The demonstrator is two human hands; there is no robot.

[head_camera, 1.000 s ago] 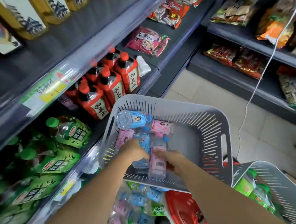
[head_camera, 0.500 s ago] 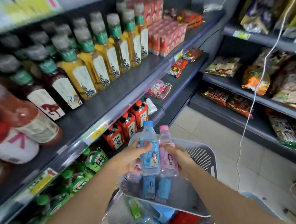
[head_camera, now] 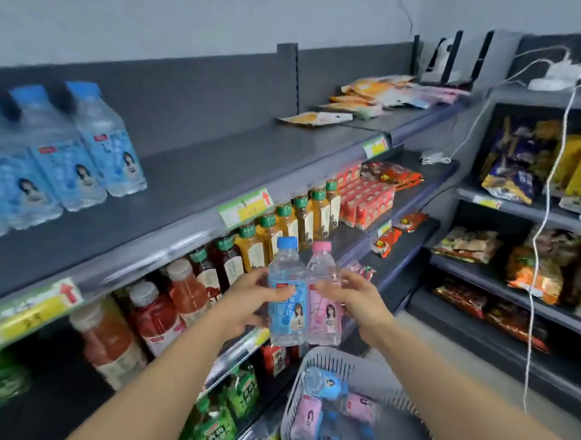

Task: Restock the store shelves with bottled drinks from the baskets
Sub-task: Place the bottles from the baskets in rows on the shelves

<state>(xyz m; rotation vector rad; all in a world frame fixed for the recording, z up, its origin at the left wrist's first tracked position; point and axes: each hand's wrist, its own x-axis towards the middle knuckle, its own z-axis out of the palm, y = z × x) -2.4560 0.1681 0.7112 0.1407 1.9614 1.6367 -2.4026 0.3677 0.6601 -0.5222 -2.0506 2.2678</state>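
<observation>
Blue bottle [head_camera: 288,294] and pink bottle [head_camera: 323,295] upright, touching side by side, mid-frame in front of the shelving. Left hand [head_camera: 243,303] grips the blue one, fingers curled round its label. Right hand [head_camera: 357,300] grips the pink one the same way. Basket [head_camera: 293,398] at 6 o'clock below them, with more blue and pink bottles lying inside. Top shelf [head_camera: 213,176] at 11 o'clock, stocked row [head_camera: 60,158] of blue bottles standing at its 9 o'clock end.

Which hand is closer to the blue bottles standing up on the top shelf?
The left. The left hand, holding the blue-capped bottle, is below and right of the shelf bottles; the right hand, holding the pink-capped bottle, is farther right.
</observation>
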